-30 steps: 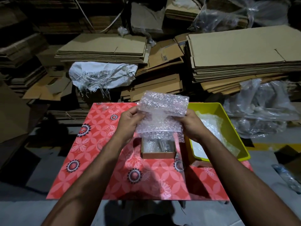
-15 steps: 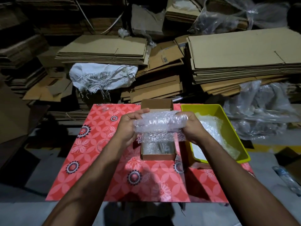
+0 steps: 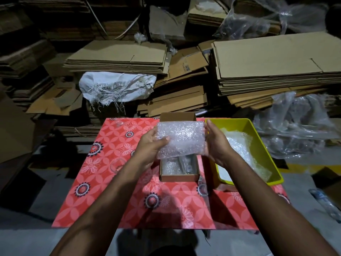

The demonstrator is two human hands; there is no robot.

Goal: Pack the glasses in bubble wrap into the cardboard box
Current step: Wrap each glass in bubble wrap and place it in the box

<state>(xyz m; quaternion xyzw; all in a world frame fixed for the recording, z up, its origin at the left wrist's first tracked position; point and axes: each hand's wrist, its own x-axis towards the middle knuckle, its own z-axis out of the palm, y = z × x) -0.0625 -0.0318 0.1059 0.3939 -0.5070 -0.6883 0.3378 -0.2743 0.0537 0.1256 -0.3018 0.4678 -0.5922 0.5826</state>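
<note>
Red flower-patterned tablecloth (image 3: 110,163), yellow-green bin (image 3: 258,137), brown cardboard box (image 3: 178,177), clear bubble wrap (image 3: 181,138)

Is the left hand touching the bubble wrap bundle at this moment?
Touching. The head view shows the left hand gripping the bubble wrap bundle, thumb lying across its front and fingers behind its left edge, above the cardboard box.

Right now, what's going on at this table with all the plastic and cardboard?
A person is packing a small cardboard box on a red patterned tablecloth. The left hand and right hand hold a folded piece of bubble wrap by its two ends, just above the open box. Something wrapped already lies inside the box. Beside it, to the right, a yellow tray holds more bubble wrap. Flattened cardboard is stacked behind the table.
</note>
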